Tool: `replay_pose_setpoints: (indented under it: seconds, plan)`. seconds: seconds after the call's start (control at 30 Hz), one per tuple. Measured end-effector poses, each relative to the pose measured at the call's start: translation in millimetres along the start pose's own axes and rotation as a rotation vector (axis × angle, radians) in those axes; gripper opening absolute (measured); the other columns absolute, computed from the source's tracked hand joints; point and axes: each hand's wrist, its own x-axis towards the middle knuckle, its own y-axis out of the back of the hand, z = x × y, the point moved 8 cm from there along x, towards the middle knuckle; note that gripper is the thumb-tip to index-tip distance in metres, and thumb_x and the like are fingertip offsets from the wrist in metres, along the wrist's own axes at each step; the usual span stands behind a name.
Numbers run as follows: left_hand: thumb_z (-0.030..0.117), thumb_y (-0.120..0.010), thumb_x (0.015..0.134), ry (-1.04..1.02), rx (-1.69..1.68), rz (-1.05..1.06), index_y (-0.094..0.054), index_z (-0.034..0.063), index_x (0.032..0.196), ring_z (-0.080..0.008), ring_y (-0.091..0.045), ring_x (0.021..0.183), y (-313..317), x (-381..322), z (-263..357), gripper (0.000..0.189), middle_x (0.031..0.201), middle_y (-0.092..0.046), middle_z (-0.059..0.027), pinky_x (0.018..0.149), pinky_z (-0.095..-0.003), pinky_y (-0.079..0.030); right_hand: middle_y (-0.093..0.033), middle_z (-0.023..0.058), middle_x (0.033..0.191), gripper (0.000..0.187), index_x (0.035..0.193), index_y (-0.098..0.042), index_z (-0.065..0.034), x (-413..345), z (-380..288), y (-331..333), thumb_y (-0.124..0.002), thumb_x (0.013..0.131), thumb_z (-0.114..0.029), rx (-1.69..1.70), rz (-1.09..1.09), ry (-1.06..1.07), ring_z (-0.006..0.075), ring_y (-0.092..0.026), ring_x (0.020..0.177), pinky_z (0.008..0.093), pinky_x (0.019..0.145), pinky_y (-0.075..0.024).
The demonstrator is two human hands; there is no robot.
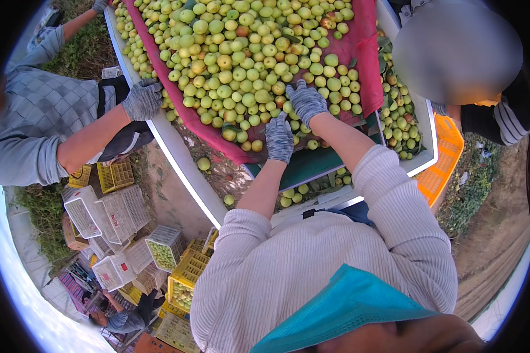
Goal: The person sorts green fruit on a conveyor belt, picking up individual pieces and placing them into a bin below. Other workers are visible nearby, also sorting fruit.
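A heap of small round green fruits (247, 66), probably jujubes, lies on a red cloth (185, 117) spread over a sorting table. Some fruits are yellowish or brown-spotted, and a few leaves lie among them. My left hand (279, 137), in a grey knit glove, rests at the heap's near edge with its fingertips against fruits; its palm side is hidden. Farther right, my right hand (308, 103), gloved alike, reaches over the fruits with its fingers apart. What lies beneath its palm cannot be seen. Below my hands runs a dark green strip (311, 165) at the cloth's near end.
A white-rimmed side channel (176, 152) borders the table; another on the right holds fruits (399, 119). A co-worker's gloved hand (143, 100) is at the left edge, another person at right. An orange crate (444, 154) stands right. White and yellow crates (194, 267) sit lower left.
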Motion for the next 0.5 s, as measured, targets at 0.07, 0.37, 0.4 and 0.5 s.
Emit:
replay_pose_setpoints:
  seconds: [0.07,0.37,0.4,0.5]
  plan:
    - [0.018,-0.050,0.100,0.168,-0.134,-0.103,-0.058,0.0099,0.121,-0.0409,-0.065,0.089,-7,5,-16,0.024,0.094,-0.067,-0.0203,0.081,-0.0500,-0.051,-0.050,0.0196,0.135,0.040,0.139,-0.052,-0.0179,1,5,1,-0.053,0.099,-0.017,-0.034,-0.005,-0.033,0.0370,-0.063,0.114,0.0476,0.092,-0.0541]
    - [0.023,-0.041,0.104,0.235,-0.350,-0.003,-0.057,0.0113,0.114,-0.0415,-0.067,0.077,18,-23,-23,0.022,0.084,-0.069,-0.0183,0.069,-0.0507,-0.052,-0.066,0.0037,0.104,0.043,0.139,-0.053,-0.0143,-141,186,35,-0.064,0.099,-0.025,1.804,0.045,-0.227,0.0152,-0.065,0.067,0.0253,0.045,-0.0476]
    - [0.024,-0.042,0.104,0.316,-0.349,-0.082,-0.057,0.0113,0.115,-0.0356,-0.068,0.068,13,-31,-27,0.022,0.075,-0.068,-0.0154,0.067,-0.0464,-0.053,-0.066,0.0035,0.104,0.044,0.140,-0.053,-0.0146,-176,228,34,-0.064,0.099,-0.025,1.809,0.153,-0.301,0.0152,-0.063,0.065,0.0241,0.044,-0.0468]
    - [0.026,-0.043,0.105,0.379,-0.513,-0.104,-0.057,0.0106,0.115,-0.0299,-0.068,0.060,12,-38,-29,0.023,0.066,-0.066,-0.0115,0.065,-0.0430,-0.053,-0.065,0.0068,0.112,0.048,0.143,-0.050,-0.0131,-294,332,13,-0.062,0.099,-0.030,2.097,0.293,-0.381,0.0154,-0.063,0.070,0.0209,0.042,-0.0479]
